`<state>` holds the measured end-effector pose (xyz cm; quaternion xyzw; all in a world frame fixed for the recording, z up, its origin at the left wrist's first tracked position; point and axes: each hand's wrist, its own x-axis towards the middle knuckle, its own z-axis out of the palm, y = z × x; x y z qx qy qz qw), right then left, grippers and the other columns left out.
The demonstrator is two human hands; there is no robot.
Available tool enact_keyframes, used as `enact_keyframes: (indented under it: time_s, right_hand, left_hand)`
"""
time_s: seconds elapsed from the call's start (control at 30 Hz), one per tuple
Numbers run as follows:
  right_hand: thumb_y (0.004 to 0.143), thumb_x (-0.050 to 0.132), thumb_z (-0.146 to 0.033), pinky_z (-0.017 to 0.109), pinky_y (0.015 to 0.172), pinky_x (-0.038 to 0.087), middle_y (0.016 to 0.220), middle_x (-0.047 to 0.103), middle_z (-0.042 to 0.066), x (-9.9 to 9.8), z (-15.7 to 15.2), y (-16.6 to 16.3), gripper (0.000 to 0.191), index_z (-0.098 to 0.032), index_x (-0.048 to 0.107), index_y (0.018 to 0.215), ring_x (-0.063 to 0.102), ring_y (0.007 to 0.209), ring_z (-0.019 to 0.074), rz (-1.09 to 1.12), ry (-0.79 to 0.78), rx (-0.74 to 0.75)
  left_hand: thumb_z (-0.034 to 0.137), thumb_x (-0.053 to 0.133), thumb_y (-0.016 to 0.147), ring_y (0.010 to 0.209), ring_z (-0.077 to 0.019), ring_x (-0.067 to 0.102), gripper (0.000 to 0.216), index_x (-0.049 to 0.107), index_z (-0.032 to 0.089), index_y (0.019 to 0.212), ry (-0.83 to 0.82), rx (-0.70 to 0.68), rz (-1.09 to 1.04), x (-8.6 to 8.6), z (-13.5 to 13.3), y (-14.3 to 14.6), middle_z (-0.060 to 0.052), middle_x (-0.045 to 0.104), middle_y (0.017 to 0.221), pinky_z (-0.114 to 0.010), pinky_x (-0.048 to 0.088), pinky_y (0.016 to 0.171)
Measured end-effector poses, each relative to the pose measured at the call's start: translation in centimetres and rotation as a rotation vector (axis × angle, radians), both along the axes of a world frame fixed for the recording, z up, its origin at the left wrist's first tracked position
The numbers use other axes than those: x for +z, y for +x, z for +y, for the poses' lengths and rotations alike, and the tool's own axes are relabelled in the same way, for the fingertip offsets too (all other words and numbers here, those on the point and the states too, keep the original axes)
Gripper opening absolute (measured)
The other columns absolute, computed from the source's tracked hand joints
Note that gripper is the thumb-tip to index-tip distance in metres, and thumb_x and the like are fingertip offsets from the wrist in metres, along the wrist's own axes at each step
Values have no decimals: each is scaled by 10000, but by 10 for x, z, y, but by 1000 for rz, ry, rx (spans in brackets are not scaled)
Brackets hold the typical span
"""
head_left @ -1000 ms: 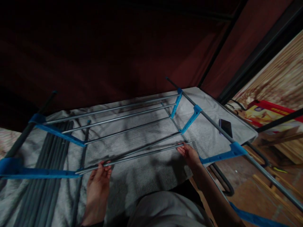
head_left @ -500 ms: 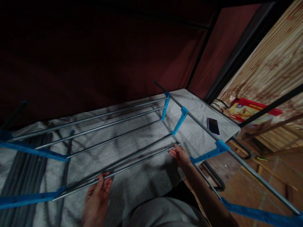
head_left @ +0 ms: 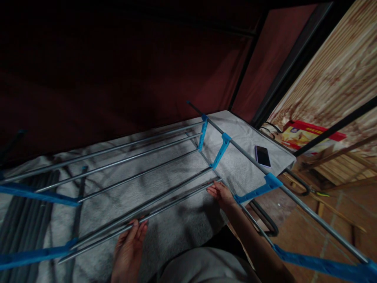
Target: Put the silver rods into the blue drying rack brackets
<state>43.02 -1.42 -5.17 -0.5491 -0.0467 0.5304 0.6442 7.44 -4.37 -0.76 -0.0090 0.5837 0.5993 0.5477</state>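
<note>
My left hand [head_left: 129, 245] is closed around a loose grey metal tube [head_left: 176, 202], left of its middle. My right hand [head_left: 221, 193] pinches the same tube close to its right end. The tube slants across the front of a rack frame, its left end lying in front of the left blue plastic bracket [head_left: 35, 254] and apart from it. Right of my right hand is another blue bracket [head_left: 256, 190], fixed to a long side pole [head_left: 247, 154]. Behind the held tube, several crossbars [head_left: 141, 171] span the frame between blue brackets.
A grey cloth [head_left: 182, 232] covers the surface under the frame. Several dark tubes [head_left: 25, 212] lie side by side at the left. A phone [head_left: 262, 156] rests on the cloth at right. Beyond are a red-and-yellow box [head_left: 306, 135] and a tiled floor [head_left: 326, 232].
My left hand has shifted right along the tube. The tube's left end has come toward me, away from the left bracket. My right hand keeps its hold; the view has turned slightly.
</note>
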Motion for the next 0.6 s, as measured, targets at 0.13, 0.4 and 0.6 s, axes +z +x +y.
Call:
enact_keyframes:
  time_s: [0.13,0.4,0.6]
  right_hand:
    - [739,961,-308,314,671,705,738,780,-22,4,0,0,304,-280,663,798,783,683,198,-6,4,12]
    - [760,978,-274,306,675,696,722,763,-34,7,0,-1,360,-293,619,781,788,703,194,11,-8,-4]
    - [747,1024,-317,311,643,689,698,741,-36,5,1,0,446,-298,580,775,778,674,196,2,-20,12]
  left_hand:
    - [25,789,780,707,-139,811,318,586,238,662,-27,26,-18,3,0,-1,86,808,763,-233,665,721]
    - [141,905,788,728,-190,833,365,581,237,651,3,-64,83,-20,2,-12,40,794,702,-286,673,725]
    - [167,933,755,756,-209,847,347,606,245,670,44,-65,79,-28,-1,-15,49,803,721,-317,701,753]
